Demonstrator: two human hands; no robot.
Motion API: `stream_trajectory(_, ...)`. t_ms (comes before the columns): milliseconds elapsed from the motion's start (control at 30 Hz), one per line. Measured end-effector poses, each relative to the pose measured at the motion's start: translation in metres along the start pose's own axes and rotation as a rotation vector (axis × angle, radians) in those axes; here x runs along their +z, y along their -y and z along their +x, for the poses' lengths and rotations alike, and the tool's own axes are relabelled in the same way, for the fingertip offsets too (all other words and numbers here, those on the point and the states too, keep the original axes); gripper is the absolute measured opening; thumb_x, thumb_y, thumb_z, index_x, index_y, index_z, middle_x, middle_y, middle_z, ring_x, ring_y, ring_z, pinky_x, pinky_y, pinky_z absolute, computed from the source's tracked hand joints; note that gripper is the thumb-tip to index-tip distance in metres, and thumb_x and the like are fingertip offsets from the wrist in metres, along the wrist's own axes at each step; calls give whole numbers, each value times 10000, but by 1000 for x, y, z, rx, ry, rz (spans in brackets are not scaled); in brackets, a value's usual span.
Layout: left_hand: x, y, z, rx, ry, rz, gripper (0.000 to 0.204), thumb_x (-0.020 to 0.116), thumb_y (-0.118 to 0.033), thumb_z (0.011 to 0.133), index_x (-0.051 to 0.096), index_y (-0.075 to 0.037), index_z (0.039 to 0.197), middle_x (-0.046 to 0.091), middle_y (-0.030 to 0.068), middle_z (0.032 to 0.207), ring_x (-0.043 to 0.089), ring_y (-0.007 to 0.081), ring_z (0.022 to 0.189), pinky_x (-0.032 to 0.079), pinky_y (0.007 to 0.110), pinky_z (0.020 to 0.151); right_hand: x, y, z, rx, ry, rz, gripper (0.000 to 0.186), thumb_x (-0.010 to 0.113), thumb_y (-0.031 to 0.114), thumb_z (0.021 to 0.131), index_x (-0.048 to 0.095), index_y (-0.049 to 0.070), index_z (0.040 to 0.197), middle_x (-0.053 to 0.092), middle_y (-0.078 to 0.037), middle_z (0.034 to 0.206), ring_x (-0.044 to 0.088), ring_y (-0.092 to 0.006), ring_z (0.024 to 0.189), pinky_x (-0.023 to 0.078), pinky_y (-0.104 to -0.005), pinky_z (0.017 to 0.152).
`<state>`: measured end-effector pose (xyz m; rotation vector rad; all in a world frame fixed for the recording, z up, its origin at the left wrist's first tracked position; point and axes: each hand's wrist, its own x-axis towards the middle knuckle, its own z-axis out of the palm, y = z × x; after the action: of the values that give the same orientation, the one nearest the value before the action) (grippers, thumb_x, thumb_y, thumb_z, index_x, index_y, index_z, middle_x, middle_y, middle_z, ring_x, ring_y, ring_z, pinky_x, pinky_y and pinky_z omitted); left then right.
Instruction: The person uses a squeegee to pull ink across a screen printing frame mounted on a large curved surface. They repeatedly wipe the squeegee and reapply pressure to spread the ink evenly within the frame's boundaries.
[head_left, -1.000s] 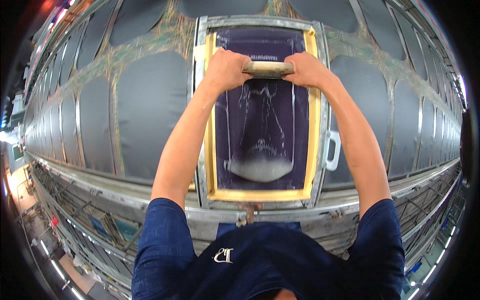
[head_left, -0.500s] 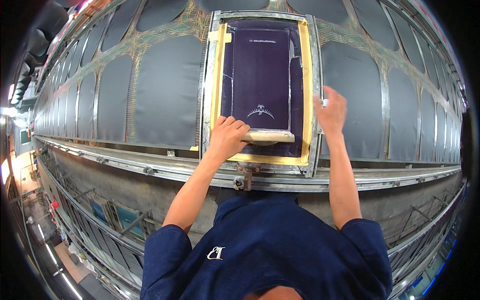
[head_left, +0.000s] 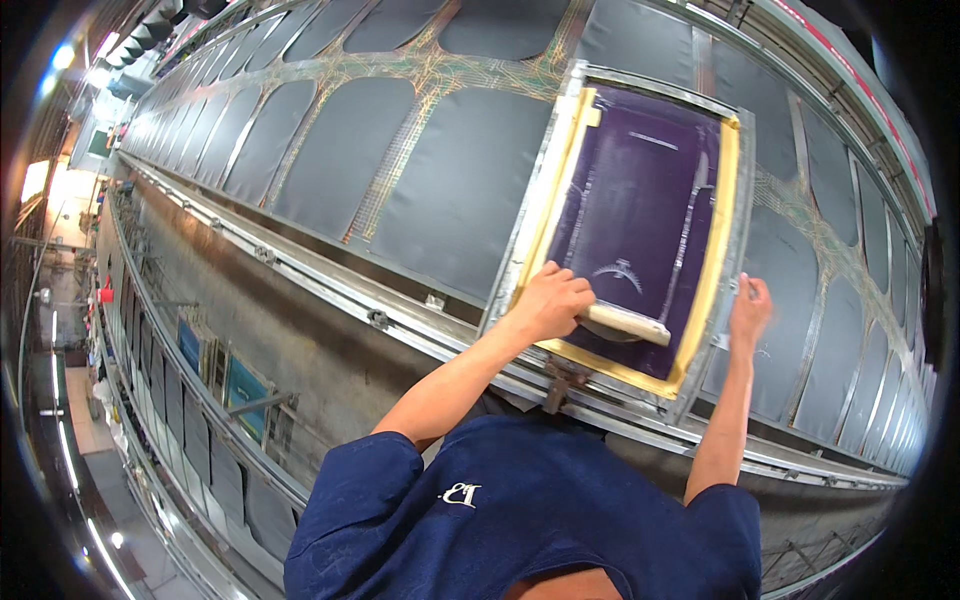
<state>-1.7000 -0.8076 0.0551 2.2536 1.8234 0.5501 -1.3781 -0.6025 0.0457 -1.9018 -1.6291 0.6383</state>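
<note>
A silk-screen frame (head_left: 737, 200) of metal, edged inside with yellow tape, lies across the long table right of centre. Its dark purple mesh (head_left: 640, 200) carries a pale fan-shaped design. A wooden squeegee (head_left: 640, 325) rests on the mesh near the frame's near end. My left hand (head_left: 550, 303) is closed round the squeegee's left end. Beside the frame's right edge is my right hand (head_left: 750, 312), its fingers curled in with a small shiny bit at the fingertips. What that hand grips is too small to make out.
Dark grey sheets (head_left: 450, 190) with rounded corners lie in rows along the table, with criss-crossed tape lines between them. A metal rail (head_left: 310, 290) runs along the near edge, and a bracket (head_left: 565, 383) joins the frame there. Racks (head_left: 240, 400) with hanging dark pieces stand behind, at left.
The view has turned, so the table now slants and the frame appears farther right. My left hand stays on the squeegee. My right hand remains by the frame's right side, with fingers more curled.
</note>
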Motion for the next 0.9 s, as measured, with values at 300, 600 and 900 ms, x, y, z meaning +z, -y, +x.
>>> stream_trajectory(300,-108,230,-105,1,-22,76,157,820,-183,696,717,-133,804,707,13,787,679,270,783,471,422,788,211,141,-125,-139,-55,260,261,690,293,945,670,33,930,698,-155,821,692,-275,762,508,-396,721)
stream_trajectory(600,-119,218,-197,104,-64,123,309,706,-52,648,681,-134,945,695,-1,937,602,211,776,427,378,727,235,177,-144,0,-29,159,280,667,328,954,662,49,950,695,-173,807,699,-338,781,509,-425,734)
stream_trajectory(900,-104,277,-112,166,-114,134,256,654,-12,688,653,-124,918,660,-12,914,556,209,741,401,372,720,240,172,-136,-31,72,-55,272,622,346,982,666,78,987,707,-237,887,665,-491,890,517,-519,757)
